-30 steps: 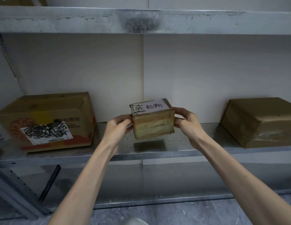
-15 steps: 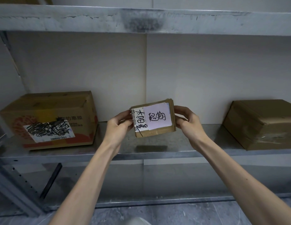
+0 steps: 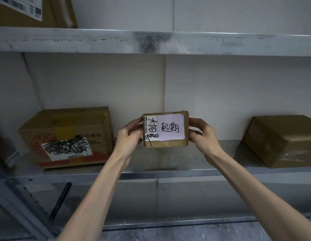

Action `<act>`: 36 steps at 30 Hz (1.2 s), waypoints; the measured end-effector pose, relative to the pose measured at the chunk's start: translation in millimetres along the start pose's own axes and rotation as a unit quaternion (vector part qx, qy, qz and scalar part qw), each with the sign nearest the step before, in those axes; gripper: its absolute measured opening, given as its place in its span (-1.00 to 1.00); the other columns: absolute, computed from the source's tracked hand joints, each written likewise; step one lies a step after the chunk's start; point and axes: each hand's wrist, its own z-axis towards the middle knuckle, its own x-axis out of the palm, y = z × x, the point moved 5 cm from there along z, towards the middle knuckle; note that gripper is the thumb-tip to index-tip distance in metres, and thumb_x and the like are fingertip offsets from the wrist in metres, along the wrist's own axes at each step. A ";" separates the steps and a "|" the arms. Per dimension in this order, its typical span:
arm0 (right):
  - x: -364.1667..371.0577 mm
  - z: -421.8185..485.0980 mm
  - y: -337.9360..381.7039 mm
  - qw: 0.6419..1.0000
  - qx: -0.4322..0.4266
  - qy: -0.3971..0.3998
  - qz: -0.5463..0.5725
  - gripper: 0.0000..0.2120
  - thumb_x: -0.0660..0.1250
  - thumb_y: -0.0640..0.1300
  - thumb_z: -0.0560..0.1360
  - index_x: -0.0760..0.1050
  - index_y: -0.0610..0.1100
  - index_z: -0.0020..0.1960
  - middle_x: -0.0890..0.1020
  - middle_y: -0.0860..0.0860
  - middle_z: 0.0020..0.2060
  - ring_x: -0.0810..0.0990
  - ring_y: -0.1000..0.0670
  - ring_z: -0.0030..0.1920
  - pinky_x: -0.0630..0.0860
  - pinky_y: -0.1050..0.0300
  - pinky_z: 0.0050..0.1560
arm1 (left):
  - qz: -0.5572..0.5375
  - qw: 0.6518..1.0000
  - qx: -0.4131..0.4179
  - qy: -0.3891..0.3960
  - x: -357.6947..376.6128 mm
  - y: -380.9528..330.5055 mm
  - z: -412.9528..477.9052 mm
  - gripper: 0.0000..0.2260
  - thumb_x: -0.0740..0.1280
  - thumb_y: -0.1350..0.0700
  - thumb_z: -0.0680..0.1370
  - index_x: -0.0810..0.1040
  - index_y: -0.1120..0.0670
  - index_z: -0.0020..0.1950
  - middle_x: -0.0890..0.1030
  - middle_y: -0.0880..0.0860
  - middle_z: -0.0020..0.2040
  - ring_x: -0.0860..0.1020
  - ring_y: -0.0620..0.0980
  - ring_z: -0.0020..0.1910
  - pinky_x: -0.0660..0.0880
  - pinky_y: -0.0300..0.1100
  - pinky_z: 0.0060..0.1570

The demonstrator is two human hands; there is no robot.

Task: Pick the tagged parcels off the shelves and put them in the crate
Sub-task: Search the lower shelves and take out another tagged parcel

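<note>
you had the small parcel [image 3: 166,130] lifted clear of the middle shelf [image 3: 168,172], held in the air in front of the pale back wall, its shadow lying on the metal below it. your left hand [image 3: 129,138] gripped its left edge, fingers curled round onto the front beside the printed label, thumb toward you. your right hand [image 3: 202,134] clamped the right edge in the same way, fingers closed over the cardboard corner. both hands were closed on the box, neither one slack.

the parcel's broad face was turned toward you. on it sat a white shipping label [image 3: 150,129] with black handwriting scrawled over it, and overlapping that a pale lilac note [image 3: 171,127] with two handwritten characters. the note covered most of the right part of the face.

to the left on the same shelf stood a large carton [image 3: 68,136] with orange print and a label blacked out with scribbles. it was well apart from the parcel. to the right sat a plain brown box [image 3: 283,140] wrapped in clear tape, also well apart. above ran the upper shelf [image 3: 151,41], its front edge scuffed and smudged dark near the middle, and on it at the far left you could see the bottom of another carton [image 3: 38,13] with a barcode sticker.
</note>
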 end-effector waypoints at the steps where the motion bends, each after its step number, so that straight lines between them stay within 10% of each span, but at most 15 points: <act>1: 3.5 -0.5 2.9 1.000 0.000 -0.002 -0.001 -0.59 0.17 -0.46 0.55 0.51 -0.06 0.22 0.63 0.16 0.08 0.66 0.19 0.00 0.62 0.29 -0.06 | -0.002 1.000 -0.006 0.003 -4.4 -2.0 0.1 -0.70 0.31 0.23 0.59 0.64 -0.18 0.11 0.70 -0.07 0.11 0.62 0.00 0.19 0.54 0.04 0.23; 17: -91.4 -45.6 82.0 0.987 0.123 -0.081 -0.068 -0.64 0.21 -0.50 0.54 0.50 -0.16 0.21 0.64 -0.09 0.12 0.66 0.01 0.01 0.61 0.30 -0.14 | -0.056 0.976 -0.188 0.094 71.8 -82.8 -42.8 -0.70 0.28 0.24 0.62 0.58 -0.07 0.27 0.69 -0.17 0.03 0.65 -0.27 -0.07 0.62 -0.16 -0.09; 21: -156.3 -60.6 137.8 0.979 0.147 -0.116 -0.083 -0.63 0.19 -0.50 0.54 0.51 -0.18 0.23 0.65 -0.11 0.11 0.65 0.00 0.00 0.62 0.25 -0.07 | -0.079 0.967 -0.213 0.120 127.6 -141.5 -71.6 -0.68 0.25 0.28 0.63 0.56 -0.09 0.25 0.69 -0.30 -0.10 0.63 -0.37 -0.17 0.53 -0.37 -0.33; 32: -304.3 -91.5 346.7 0.961 0.155 -0.217 -0.067 -0.62 0.20 -0.50 0.53 0.49 -0.15 0.22 0.64 -0.07 0.10 0.62 0.12 0.01 0.59 0.30 -0.10 | -0.064 0.951 -0.205 0.220 247.2 -366.9 -102.2 -0.66 0.27 0.26 0.62 0.57 0.01 0.36 0.69 -0.15 0.11 0.66 -0.21 0.02 0.62 -0.11 0.07; 36: -342.4 -91.0 424.8 0.957 0.138 -0.245 -0.067 -0.64 0.24 -0.43 0.55 0.49 -0.15 0.28 0.63 -0.02 0.13 0.63 0.06 0.10 0.62 0.19 -0.05 | -0.058 0.950 -0.185 0.243 280.0 -450.0 -98.4 -0.68 0.26 0.25 0.64 0.56 -0.01 0.34 0.67 -0.14 0.08 0.64 -0.32 -0.15 0.56 -0.37 -0.27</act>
